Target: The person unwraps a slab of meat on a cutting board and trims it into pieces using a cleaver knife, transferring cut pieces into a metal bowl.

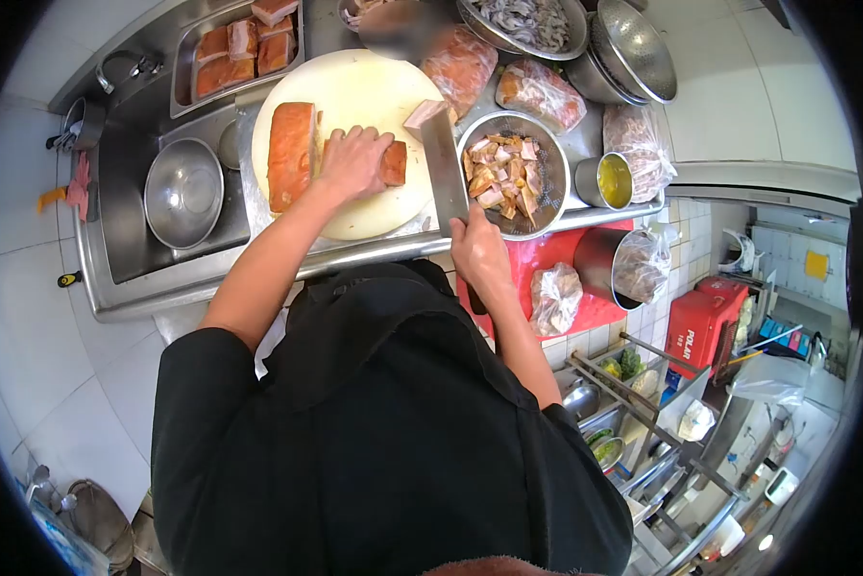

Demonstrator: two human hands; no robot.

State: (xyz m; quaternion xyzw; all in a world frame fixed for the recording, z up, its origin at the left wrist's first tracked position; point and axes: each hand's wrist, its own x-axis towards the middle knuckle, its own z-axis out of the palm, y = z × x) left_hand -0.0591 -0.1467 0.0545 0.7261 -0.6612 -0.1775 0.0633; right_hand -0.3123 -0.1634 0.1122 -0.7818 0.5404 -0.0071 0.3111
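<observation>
My right hand (pixel 481 252) is closed round the handle of a cleaver (pixel 445 163), whose broad blade reaches up past the right edge of the round cutting board (pixel 354 82). Against the blade's far end is a pale cut piece of pork (pixel 424 116). My left hand (pixel 356 165) presses down with bent fingers on a brown-skinned piece of pork belly (pixel 393 164), covering much of it. A larger slab of pork belly (pixel 291 156) lies to its left on the board. Right of the blade, a perforated metal bowl (pixel 556 158) holds chopped pork (pixel 501 175).
A sink (pixel 124 211) with a metal bowl (pixel 183 192) is at left, below a tray of pork blocks (pixel 242 43). Bagged meat (pixel 539 94), a bowl of grey strips (pixel 532 24) and a pot of yellow liquid (pixel 615 180) stand at right.
</observation>
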